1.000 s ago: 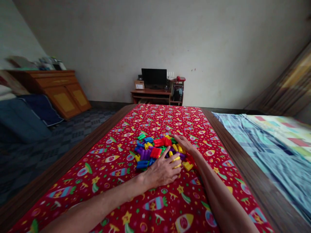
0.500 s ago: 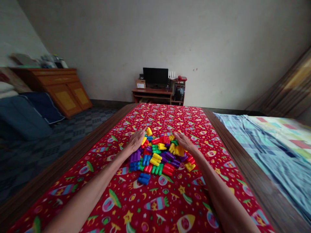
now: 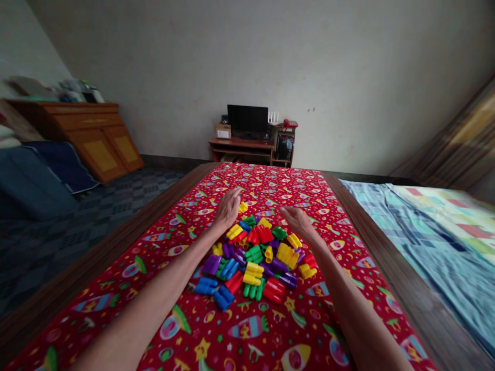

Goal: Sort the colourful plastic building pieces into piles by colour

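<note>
Plastic blocks (image 3: 253,273) — red, yellow, green, blue and purple, glossy and smooth, each formed of rounded tubes joined side by side. Spread in a loose heap between the table's (image 3: 371,232) left and right edges, well short of its far edge. Covering: red cloth (image 3: 309,319) printed with rockets and stars, dark grained wood showing along both sides. Left hand (image 3: 229,207), at the heap's far-left side, just beside a lone yellow block (image 3: 243,207); its fingertips are hidden from me, so I cannot tell its grip. Right hand (image 3: 297,219), near a green block (image 3: 279,233) — grip loosely open.
</note>
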A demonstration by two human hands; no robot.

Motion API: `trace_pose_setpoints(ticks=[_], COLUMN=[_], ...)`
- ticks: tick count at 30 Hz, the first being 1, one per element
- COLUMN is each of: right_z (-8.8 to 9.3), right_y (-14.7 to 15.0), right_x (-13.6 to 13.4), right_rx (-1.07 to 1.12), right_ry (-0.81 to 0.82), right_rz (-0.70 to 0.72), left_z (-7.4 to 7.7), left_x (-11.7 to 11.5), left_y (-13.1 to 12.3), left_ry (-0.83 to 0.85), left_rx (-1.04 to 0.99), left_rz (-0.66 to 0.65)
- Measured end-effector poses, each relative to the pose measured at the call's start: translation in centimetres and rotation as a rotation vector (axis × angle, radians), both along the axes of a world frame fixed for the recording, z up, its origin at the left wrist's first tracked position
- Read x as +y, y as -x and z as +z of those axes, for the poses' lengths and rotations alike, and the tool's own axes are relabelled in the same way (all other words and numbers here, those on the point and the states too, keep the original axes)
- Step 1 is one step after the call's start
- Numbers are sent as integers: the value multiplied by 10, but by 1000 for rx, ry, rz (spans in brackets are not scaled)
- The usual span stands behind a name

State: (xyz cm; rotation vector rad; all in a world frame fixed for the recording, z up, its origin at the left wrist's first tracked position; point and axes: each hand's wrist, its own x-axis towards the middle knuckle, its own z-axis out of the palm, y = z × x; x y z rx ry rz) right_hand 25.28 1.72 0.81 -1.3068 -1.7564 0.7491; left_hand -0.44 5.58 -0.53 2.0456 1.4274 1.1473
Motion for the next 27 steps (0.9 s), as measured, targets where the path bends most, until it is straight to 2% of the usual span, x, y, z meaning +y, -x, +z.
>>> trace_pose_setpoints(ticks=[2,4,8,10,11,12,15,17,18,22,25,27], right_z=[-11,-18,-14,-7,-3,0,3,2,0,0,7,12], right_y=[3,6,8,5,4,3,5,11,14,22,16,10], right_x=[1,1,-2,-4,-4,-4,-6,-8,-9,-14,-15,-16], right_rx=[-10,22,125,155,145,118,4,-53,-78,-174,-200,-177], right_ry=[-5,29,154,176,172,163,117,57,24,-19,24,88], right_rz=[16,119,338,340,314,280,210,225,250,296,278,345], left_z=[-1,-4,-3,1,3,3,-7,-19,-24,-36,-35,-34], left_x=[14,17,-7,-20,-25,-28,-25,-19,-16,-9,-9,-10], left_y=[-4,-10,-15,-10,-5,1,21,33,37,44,45,45], left_ry=[64,135,273,365,393,390,232,132,109,73,39,20], left_rx=[30,52,68,13,-36,-93,-190,-179,-162,-76,-5,29], left_rz=[-46,-150,-442,-574,-593,-560,-247,-76,-36,-33,-55,-74])
